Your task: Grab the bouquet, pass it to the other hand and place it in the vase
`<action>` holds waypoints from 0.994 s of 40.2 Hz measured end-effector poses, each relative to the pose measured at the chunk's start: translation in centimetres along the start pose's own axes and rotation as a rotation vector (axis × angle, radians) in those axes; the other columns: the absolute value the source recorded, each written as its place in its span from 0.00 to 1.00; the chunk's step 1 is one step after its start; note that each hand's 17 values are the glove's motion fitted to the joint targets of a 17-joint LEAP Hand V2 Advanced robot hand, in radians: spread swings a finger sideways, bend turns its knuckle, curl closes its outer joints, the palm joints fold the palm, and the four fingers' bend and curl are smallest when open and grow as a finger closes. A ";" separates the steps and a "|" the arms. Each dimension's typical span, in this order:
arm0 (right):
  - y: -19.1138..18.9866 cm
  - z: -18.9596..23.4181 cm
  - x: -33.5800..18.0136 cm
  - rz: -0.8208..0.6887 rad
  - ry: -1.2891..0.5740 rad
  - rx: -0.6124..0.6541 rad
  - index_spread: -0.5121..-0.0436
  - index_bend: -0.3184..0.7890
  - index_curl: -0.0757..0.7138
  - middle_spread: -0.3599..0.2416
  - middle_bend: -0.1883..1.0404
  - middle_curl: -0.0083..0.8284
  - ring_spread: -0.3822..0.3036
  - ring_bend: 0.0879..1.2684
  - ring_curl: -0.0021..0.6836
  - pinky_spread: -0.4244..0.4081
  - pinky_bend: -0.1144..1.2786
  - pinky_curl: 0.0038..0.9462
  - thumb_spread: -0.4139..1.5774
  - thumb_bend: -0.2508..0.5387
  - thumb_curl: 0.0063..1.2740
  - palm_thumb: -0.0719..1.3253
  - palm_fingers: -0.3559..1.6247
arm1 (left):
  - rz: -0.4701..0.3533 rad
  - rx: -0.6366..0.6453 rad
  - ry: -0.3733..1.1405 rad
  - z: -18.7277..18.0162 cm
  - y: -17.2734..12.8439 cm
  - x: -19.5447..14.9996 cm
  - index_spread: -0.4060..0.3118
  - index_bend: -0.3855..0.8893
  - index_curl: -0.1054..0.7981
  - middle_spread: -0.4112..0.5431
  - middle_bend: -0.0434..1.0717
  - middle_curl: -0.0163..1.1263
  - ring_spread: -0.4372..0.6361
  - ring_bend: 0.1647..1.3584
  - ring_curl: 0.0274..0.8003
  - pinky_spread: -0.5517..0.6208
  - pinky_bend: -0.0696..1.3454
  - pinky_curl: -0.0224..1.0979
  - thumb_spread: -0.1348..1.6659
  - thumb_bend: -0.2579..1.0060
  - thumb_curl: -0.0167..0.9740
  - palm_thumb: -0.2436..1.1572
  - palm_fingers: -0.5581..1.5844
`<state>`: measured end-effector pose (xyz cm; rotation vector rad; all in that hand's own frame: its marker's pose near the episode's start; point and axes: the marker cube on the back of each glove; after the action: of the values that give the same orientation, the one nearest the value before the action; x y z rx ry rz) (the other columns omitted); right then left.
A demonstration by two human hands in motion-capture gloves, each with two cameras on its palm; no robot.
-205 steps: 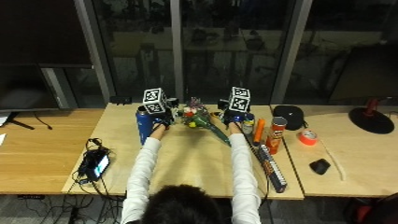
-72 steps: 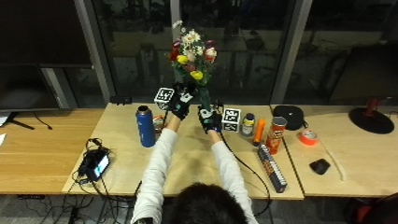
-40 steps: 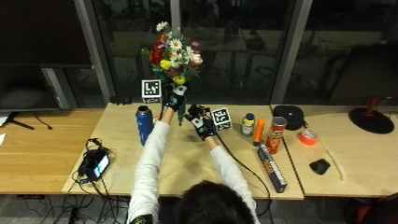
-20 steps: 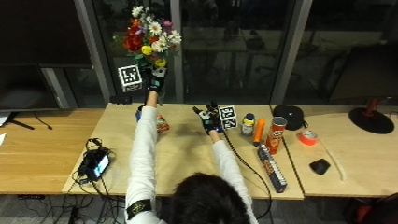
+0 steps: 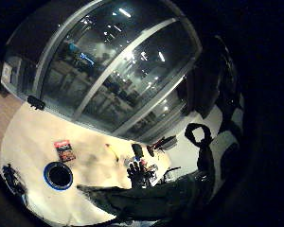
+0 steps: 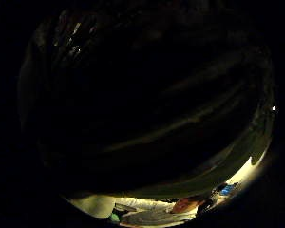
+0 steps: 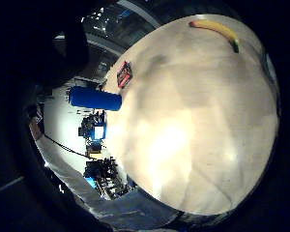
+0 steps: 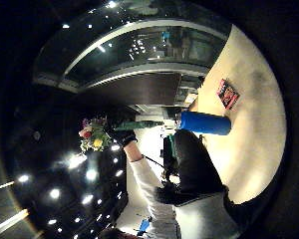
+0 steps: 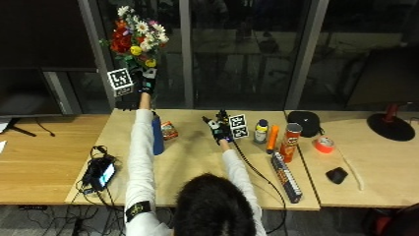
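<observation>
Left hand [image 9: 143,82] raised high above the table [image 9: 196,169], fingers curled round the stems of the bouquet [image 9: 135,36], blooms upward. Blue vase [image 9: 157,133] upright on the table below, partly hidden behind the left sleeve. Right hand [image 9: 218,129] low over the table, fingers seemingly relaxed, holding nothing.

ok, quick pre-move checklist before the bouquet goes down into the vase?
1. Bouquet held by left hand: ok, gripped at the stems, raised high above the table.
2. Handover done: ok, right hand holds nothing, low over the table.
3. Vase upright: ok, blue, beside the left forearm.
4. Vase mouth unobstructed: ok, open in the left palm view.
5. Stems lined up over the mouth: cannot tell.
</observation>
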<state>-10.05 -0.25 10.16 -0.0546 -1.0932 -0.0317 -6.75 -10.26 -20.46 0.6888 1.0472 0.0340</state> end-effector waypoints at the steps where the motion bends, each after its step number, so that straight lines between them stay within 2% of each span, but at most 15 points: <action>1: -0.2 0.0 0.1 -0.025 0.013 0.013 0.24 0.36 0.24 0.70 0.30 0.38 0.75 0.31 0.44 0.81 0.53 0.37 0.73 0.28 0.36 0.47 0.12 | -0.003 0.001 -0.007 -0.1 -0.2 -0.5 0.11 0.62 0.77 0.10 0.68 0.50 0.06 0.54 0.59 0.14 0.48 0.40 0.15 0.18 0.78 0.80 0.91; 8: -1.6 0.0 0.8 -0.211 0.122 0.110 0.24 0.38 0.24 0.68 0.30 0.38 0.74 0.31 0.44 0.81 0.51 0.36 0.73 0.29 0.35 0.48 0.13 | -0.022 -0.005 -0.017 -0.3 -0.2 -1.5 0.11 0.61 0.78 0.10 0.68 0.50 0.06 0.53 0.59 0.14 0.48 0.40 0.16 0.18 0.79 0.80 0.91; 11: -0.5 0.2 0.4 -0.106 0.115 0.055 0.24 0.38 0.24 0.68 0.31 0.38 0.73 0.31 0.44 0.81 0.50 0.36 0.74 0.29 0.35 0.48 0.14 | 0.007 -0.011 -0.010 -0.2 -0.5 -2.5 0.11 0.61 0.78 0.10 0.68 0.50 0.06 0.53 0.59 0.14 0.48 0.40 0.16 0.18 0.80 0.80 0.91; 15: -0.2 0.3 0.6 -0.047 0.117 0.016 0.24 0.39 0.24 0.67 0.31 0.38 0.72 0.31 0.44 0.81 0.49 0.35 0.74 0.29 0.35 0.48 0.15 | 0.124 -0.015 0.024 -0.3 -0.4 -2.3 0.11 0.60 0.78 0.10 0.68 0.50 0.06 0.53 0.59 0.14 0.48 0.40 0.16 0.18 0.80 0.80 0.91; 19: -2.2 0.0 1.6 -0.237 0.159 0.092 0.25 0.39 0.25 0.67 0.31 0.38 0.72 0.31 0.44 0.80 0.48 0.35 0.74 0.29 0.35 0.48 0.15 | -0.034 -0.011 -0.032 -0.6 -0.1 -4.2 0.11 0.60 0.78 0.10 0.68 0.49 0.06 0.53 0.59 0.14 0.48 0.40 0.16 0.18 0.81 0.80 0.91; 21: -2.8 -0.2 1.9 -0.302 0.174 0.120 0.25 0.39 0.25 0.67 0.31 0.38 0.71 0.31 0.44 0.80 0.48 0.35 0.74 0.29 0.35 0.48 0.15 | -0.049 -0.005 -0.042 -0.7 -0.4 -5.2 0.11 0.60 0.79 0.10 0.68 0.49 0.06 0.53 0.59 0.14 0.48 0.40 0.16 0.18 0.81 0.80 0.91; 26: -1.7 0.1 1.8 -0.168 0.139 0.063 0.25 0.39 0.26 0.66 0.31 0.38 0.70 0.31 0.43 0.80 0.47 0.35 0.74 0.29 0.35 0.48 0.16 | -0.098 -0.005 -0.018 -1.3 -0.1 -6.4 0.10 0.60 0.79 0.10 0.68 0.50 0.06 0.53 0.59 0.14 0.48 0.40 0.17 0.18 0.82 0.81 0.91; 30: -2.7 0.2 2.4 -0.231 0.174 0.096 0.25 0.40 0.27 0.66 0.31 0.38 0.69 0.31 0.43 0.80 0.47 0.35 0.74 0.29 0.34 0.48 0.16 | -0.141 -0.013 -0.007 -2.0 0.4 -6.9 0.10 0.59 0.80 0.10 0.68 0.49 0.06 0.53 0.59 0.14 0.48 0.40 0.17 0.18 0.82 0.81 0.91; 33: -2.8 0.5 2.8 -0.206 0.175 0.088 0.25 0.40 0.27 0.66 0.31 0.38 0.69 0.31 0.43 0.80 0.46 0.35 0.74 0.29 0.34 0.48 0.16 | -0.208 -0.106 -0.022 -2.9 1.3 -7.8 0.10 0.57 0.79 0.10 0.69 0.49 0.06 0.52 0.59 0.14 0.48 0.40 0.18 0.18 0.83 0.80 0.90; 35: -2.7 0.8 2.8 -0.178 0.159 0.067 0.25 0.40 0.28 0.66 0.31 0.38 0.69 0.31 0.43 0.80 0.46 0.35 0.74 0.29 0.34 0.48 0.16 | -0.285 -0.287 -0.052 -3.8 2.6 -8.9 0.11 0.54 0.78 0.10 0.69 0.49 0.06 0.51 0.58 0.13 0.49 0.40 0.20 0.14 0.81 0.75 0.89; 36: -2.7 1.0 2.8 -0.162 0.147 0.054 0.25 0.40 0.28 0.66 0.31 0.38 0.69 0.31 0.43 0.80 0.46 0.35 0.74 0.29 0.34 0.48 0.16 | -0.332 -0.408 -0.079 -4.4 3.6 -9.4 0.14 0.48 0.75 0.11 0.66 0.48 0.06 0.50 0.57 0.12 0.51 0.41 0.24 0.11 0.79 0.69 0.85; 37: -2.6 1.1 2.8 -0.141 0.134 0.038 0.25 0.40 0.28 0.66 0.32 0.38 0.69 0.31 0.43 0.80 0.45 0.34 0.74 0.28 0.34 0.47 0.17 | -0.379 -0.531 -0.113 -5.1 4.9 -9.4 0.24 0.37 0.71 0.13 0.67 0.49 0.11 0.46 0.55 0.20 0.42 0.37 0.33 0.07 0.73 0.60 0.67; 38: -2.4 1.2 2.9 -0.118 0.120 0.021 0.25 0.40 0.28 0.66 0.31 0.39 0.69 0.31 0.43 0.80 0.45 0.35 0.74 0.27 0.33 0.46 0.17 | -0.422 -0.643 -0.151 -6.1 6.3 -9.1 0.27 0.37 0.71 0.14 0.68 0.50 0.11 0.46 0.57 0.21 0.42 0.39 0.35 0.09 0.71 0.58 0.67; 39: -2.3 1.2 2.9 -0.099 0.108 0.007 0.26 0.39 0.28 0.66 0.32 0.39 0.69 0.31 0.43 0.80 0.45 0.34 0.74 0.27 0.33 0.45 0.17 | -0.462 -0.730 -0.186 -7.2 7.8 -8.9 0.40 0.24 0.65 0.34 0.42 0.44 0.32 0.38 0.55 0.41 0.39 0.39 0.36 0.07 0.67 0.51 0.15; 40: -2.2 1.2 2.9 -0.091 0.104 0.001 0.26 0.40 0.28 0.66 0.32 0.39 0.69 0.31 0.43 0.80 0.45 0.34 0.75 0.27 0.32 0.45 0.17 | -0.503 -0.784 -0.221 -8.3 9.1 -9.0 0.45 0.28 0.67 0.43 0.44 0.53 0.38 0.42 0.70 0.47 0.44 0.47 0.38 0.08 0.65 0.49 0.07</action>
<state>-9.92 -2.42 13.34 -0.0022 -0.9915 -0.1140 -15.49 -1.90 -11.08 -0.2822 0.8720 -0.0653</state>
